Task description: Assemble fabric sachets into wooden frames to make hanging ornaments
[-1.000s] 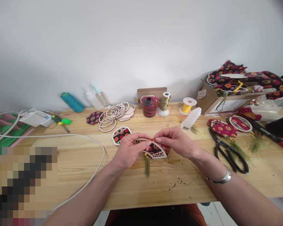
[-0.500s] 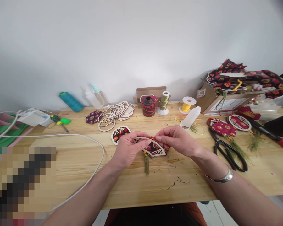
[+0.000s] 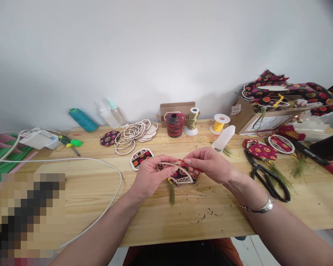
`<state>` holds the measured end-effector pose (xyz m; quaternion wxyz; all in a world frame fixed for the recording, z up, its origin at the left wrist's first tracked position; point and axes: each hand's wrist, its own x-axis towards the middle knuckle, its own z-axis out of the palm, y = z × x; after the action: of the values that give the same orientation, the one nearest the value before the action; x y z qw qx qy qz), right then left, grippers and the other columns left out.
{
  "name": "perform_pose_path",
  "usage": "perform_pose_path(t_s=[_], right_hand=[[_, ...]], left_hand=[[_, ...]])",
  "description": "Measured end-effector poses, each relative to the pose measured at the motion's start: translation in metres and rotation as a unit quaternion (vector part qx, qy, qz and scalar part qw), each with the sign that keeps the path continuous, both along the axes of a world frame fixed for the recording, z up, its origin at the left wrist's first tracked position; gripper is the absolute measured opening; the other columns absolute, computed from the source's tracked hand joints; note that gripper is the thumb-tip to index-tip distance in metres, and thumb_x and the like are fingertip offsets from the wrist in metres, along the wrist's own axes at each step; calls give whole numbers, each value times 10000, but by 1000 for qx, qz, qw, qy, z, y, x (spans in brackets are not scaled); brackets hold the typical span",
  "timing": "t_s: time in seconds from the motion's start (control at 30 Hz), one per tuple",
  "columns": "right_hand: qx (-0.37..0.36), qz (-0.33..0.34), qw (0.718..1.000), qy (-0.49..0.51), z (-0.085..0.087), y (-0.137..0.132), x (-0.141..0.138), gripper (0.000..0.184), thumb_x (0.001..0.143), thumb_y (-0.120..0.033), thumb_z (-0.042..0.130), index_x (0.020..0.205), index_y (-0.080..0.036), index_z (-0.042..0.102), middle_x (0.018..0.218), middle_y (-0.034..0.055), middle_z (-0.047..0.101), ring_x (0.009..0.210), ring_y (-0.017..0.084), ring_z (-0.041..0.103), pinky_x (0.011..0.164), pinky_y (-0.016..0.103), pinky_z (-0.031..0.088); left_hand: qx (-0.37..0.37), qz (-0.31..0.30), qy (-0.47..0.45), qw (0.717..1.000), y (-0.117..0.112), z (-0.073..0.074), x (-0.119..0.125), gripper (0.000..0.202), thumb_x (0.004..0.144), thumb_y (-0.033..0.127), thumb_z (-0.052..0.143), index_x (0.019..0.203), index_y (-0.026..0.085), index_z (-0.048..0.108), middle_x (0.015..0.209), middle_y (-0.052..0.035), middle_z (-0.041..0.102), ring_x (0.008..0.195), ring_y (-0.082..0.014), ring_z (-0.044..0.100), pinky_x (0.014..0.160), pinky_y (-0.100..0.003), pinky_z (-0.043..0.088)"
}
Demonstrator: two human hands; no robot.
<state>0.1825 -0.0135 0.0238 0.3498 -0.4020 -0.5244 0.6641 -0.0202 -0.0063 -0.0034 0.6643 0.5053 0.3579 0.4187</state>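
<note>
A fan-shaped ornament (image 3: 180, 173), patterned dark fabric framed in cut wood, is pinched between the thumb and fingers of my left hand (image 3: 154, 173). An olive-green tassel (image 3: 171, 192) with a yellow knot hangs from its left corner. At the ornament's top edge, my right hand (image 3: 208, 165) is closed on a red cord (image 3: 180, 160); part of the cord is hidden by the fingers. Just behind my left hand lies a framed fabric panel (image 3: 141, 158). Dark thread scraps (image 3: 204, 217) are scattered on the wooden table (image 3: 155, 225) in front.
Black-handled scissors (image 3: 269, 181) and tasselled ornaments (image 3: 262, 149) lie on the right. Along the back stand a red cord spool (image 3: 174, 125), a gold spool (image 3: 193, 122), a yellow spool (image 3: 219, 123) and a white bottle (image 3: 224, 137). A white cable (image 3: 111, 164) loops across the left.
My right fingers have shifted slightly at the ornament's top edge, and more of the red cord shows between the hands. My left hand keeps its hold.
</note>
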Motion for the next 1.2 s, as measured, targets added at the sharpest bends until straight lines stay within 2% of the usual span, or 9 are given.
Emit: perform_pose_path(t_s=[0.23, 0.4, 0.63, 0.73, 0.83, 0.93, 1.03, 1.1, 1.2], right_hand=[[-44, -7, 998, 53, -6, 2, 0, 301, 724, -425, 734, 696, -129, 684, 537, -32, 557, 494, 58, 456, 498, 235, 324], [-74, -9, 993, 94, -8, 3, 1, 262, 713, -384, 751, 699, -132, 684, 536, -28, 577, 490, 68, 479, 507, 245, 333], [-82, -5, 989, 124, -7, 5, 2, 234, 729, -346, 747, 677, -129, 676, 521, -30, 576, 476, 53, 449, 498, 227, 311], [-89, 10, 984, 153, -7, 5, 3, 228, 728, -345, 748, 679, -134, 677, 511, -41, 564, 461, 49, 424, 506, 226, 322], [-93, 25, 983, 157, -7, 4, 2, 239, 744, -344, 736, 655, -136, 661, 499, -46, 546, 452, 50, 410, 498, 232, 311], [-94, 33, 984, 148, -8, 3, 1, 260, 768, -342, 720, 638, -131, 641, 509, -37, 547, 455, 51, 420, 495, 239, 300], [-98, 38, 984, 144, -8, 2, -1, 279, 765, -349, 725, 626, -127, 629, 524, -39, 543, 457, 43, 420, 488, 230, 296], [-102, 39, 984, 142, -7, 2, -3, 281, 741, -363, 745, 638, -125, 637, 534, -47, 541, 451, 35, 409, 472, 219, 290], [-104, 41, 985, 134, -7, 1, -4, 292, 714, -379, 765, 639, -122, 649, 525, -52, 534, 455, 36, 410, 448, 211, 268]], left_hand=[[5, 29, -40, 999, -1, 3, 0, 108, 684, 202, 798, 775, 161, 755, 697, -25, 733, 645, -132, 672, 651, -254, 564], [-61, -8, -65, 996, -1, 10, 2, 130, 639, 206, 823, 723, 149, 743, 624, -34, 720, 554, -155, 675, 558, -280, 567], [-85, -45, -54, 994, -1, 15, 0, 152, 657, 190, 814, 720, 115, 697, 632, -69, 724, 591, -179, 695, 608, -293, 557], [-83, -68, -68, 992, -2, 16, 0, 156, 695, 214, 793, 740, 118, 679, 597, -19, 671, 545, -126, 637, 623, -308, 561], [-68, -60, -78, 993, -2, 15, 0, 154, 711, 225, 785, 771, 128, 681, 597, 17, 612, 526, -79, 573, 611, -272, 544], [-46, -41, -82, 995, -2, 12, 1, 228, 705, 235, 792, 900, 152, 709, 662, 14, 609, 564, -91, 593, 561, -234, 500], [-40, -47, -104, 993, -2, 8, 2, 311, 765, 272, 742, 1060, 182, 706, 639, 22, 581, 547, -88, 571, 542, -237, 472], [-36, -48, -112, 992, -2, 6, 3, 320, 784, 271, 722, 1094, 196, 705, 633, 18, 582, 548, -88, 565, 535, -236, 459], [-26, -54, -104, 993, -3, 7, 3, 301, 749, 257, 751, 1043, 201, 733, 658, 7, 606, 567, -97, 583, 559, -249, 480]])
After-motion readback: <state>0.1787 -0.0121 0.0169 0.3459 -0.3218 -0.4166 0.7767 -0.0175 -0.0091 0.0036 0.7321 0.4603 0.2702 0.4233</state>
